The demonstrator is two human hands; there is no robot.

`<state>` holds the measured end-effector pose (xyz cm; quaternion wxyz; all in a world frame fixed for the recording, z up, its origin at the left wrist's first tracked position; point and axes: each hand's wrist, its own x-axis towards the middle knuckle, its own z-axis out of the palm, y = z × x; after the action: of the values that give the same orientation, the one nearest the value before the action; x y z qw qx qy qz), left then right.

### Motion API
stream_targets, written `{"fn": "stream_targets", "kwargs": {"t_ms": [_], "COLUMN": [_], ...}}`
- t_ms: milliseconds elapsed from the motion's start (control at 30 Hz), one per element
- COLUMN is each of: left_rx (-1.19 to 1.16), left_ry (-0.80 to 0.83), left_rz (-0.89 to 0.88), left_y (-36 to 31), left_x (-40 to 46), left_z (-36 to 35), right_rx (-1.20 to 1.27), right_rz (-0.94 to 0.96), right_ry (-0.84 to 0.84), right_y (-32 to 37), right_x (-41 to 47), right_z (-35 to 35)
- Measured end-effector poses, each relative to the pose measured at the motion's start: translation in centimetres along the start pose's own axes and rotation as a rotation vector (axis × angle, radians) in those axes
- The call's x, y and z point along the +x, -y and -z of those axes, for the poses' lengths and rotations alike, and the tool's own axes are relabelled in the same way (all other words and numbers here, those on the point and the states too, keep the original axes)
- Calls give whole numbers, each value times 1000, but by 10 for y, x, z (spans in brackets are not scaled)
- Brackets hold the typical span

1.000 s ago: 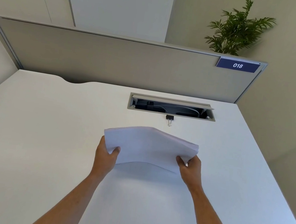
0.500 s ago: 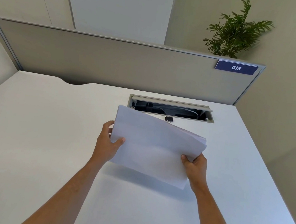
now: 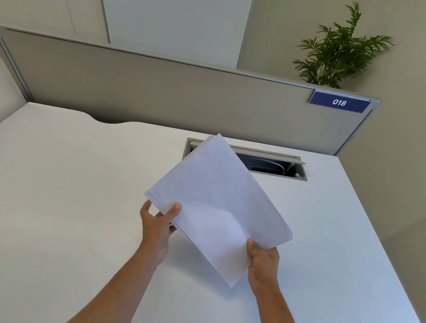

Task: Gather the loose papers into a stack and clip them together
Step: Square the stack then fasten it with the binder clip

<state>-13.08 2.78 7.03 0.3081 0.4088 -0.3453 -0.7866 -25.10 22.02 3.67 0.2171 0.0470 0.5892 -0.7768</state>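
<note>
White paper [image 3: 216, 210], several sheets gathered into 1 stack, is held lifted above the desk [image 3: 63, 223] in the head view, turned so that 1 corner points toward the partition [image 3: 161, 92] and another toward the person. The stack is gripped at 2 opposite edges. The left hand [image 3: 158, 222] pinches the left edge, thumb on top and fingers beneath; the right hand [image 3: 264, 260] pinches the lower right edge the same way. Such a hold at both sides is judged to keep the sheets from sliding apart while they are turned and squared. A few edges near the left thumb are seen slightly offset, so the stack is judged not yet fully even.

No clip is visible; the raised paper covers part of the open cable tray [image 3: 273, 166] and the desk surface just in front of it, so anything lying there is hidden. Clipping is therefore judged to be still ahead, with squaring of the edges the step in hand. A label reading 018 [image 3: 339, 102] is fixed to the partition.
</note>
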Motion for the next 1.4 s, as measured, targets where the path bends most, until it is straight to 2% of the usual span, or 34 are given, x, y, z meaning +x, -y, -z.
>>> {"fn": "stream_targets", "kwargs": {"t_ms": [100,300,433,567,667,800,867,967,1133,1267,1400], "left_rx": [40,98,229,417,543,625,627,595,537,464,435], "left_ry": [107,69,139,260,344,362,359,365,343,296,225], "left_rz": [9,-104,-228,-306,-353,-369,-371,-378,-372,-348,-337], "left_y": [9,11,-10,-33,-45,-49,-48,-47,-45,-35,-23], "left_x": [-9,-23,-22,-20,-20,-21,-21,-23,-23,-25,-28], "left_z": [-5,-24,-26,-23,-20,-19,-20,-21,-16,-11,-13], "right_rx": [59,178,167,-13,-158,-268,-329,-391,-443,-470,-428], "right_rz": [-48,-150,-207,-19,23,196,272,351,312,288,305], "right_ry": [-20,31,117,83,-27,174,273,314,320,278,165], "right_y": [-9,-19,-20,-10,7,42,61,81,78,61,48], "right_x": [-4,-9,-7,1,4,1,-1,-2,1,-4,-10], "right_z": [-7,-20,-17,-12,-9,-14,-20,-29,-29,-31,-44]}}
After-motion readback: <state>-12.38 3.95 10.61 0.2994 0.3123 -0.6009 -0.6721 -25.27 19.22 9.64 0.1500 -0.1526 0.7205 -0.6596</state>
